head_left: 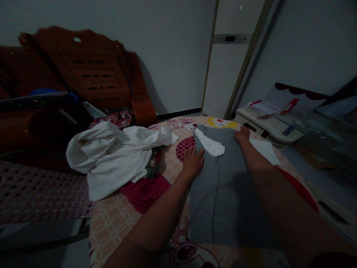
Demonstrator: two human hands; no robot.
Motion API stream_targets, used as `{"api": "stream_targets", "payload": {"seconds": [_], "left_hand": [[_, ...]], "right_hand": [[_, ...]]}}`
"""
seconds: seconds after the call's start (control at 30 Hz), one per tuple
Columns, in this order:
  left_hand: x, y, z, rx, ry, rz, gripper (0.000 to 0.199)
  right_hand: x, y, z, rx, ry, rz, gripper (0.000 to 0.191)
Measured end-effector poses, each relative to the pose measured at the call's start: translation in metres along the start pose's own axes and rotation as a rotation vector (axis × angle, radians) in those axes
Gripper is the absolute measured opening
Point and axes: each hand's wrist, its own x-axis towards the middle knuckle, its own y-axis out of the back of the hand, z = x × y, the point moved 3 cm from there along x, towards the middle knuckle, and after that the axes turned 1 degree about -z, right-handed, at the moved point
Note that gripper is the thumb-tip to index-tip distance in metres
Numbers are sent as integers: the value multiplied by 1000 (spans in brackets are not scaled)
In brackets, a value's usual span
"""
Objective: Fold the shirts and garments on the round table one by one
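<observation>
On the table | grey sweater under both hands, neither's nearer, long axis 12-to-6, mostly toward 6 from my fingers | left hand at its 10 o'clock edge, fingers slightly apart | right hand at 1 o'clock corner, curled, can't tell if pinching tbh

With arms stretched forward, the left hand lay palm down at the grey garment's left edge, the right hand at its far right corner.
</observation>
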Motion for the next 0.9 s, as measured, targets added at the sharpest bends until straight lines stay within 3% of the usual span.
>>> {"api": "stream_targets", "payload": {"seconds": [0.1,0.2,0.27,0.33,0.43,0.6,0.7,0.9], "left_hand": [[0,1,1,4,0,-8,52],[0,2,1,1,-2,-5,52],[0,1,1,0,-3,-4,52],[0,0,1,1,-3,2,52],[1,-3,0,4,-7,20,52],[1,-5,-2,5,-12,29,53],[2,-6,-3,-1,-16,30,53],[2,-6,-2,2,-15,34,52]], "right_hand": [[-21,-11,-17,-19,131,-56,48],[-41,-24,-36,-41,347,-225,40],[-49,-28,-45,-54,368,-294,32],[-54,-27,-57,-42,357,-278,29],[-62,-23,-89,33,454,-254,30],[-79,-27,-132,74,536,-345,24],[-81,-30,-129,24,503,-399,27],[-66,-21,-101,59,454,-503,38]]}}
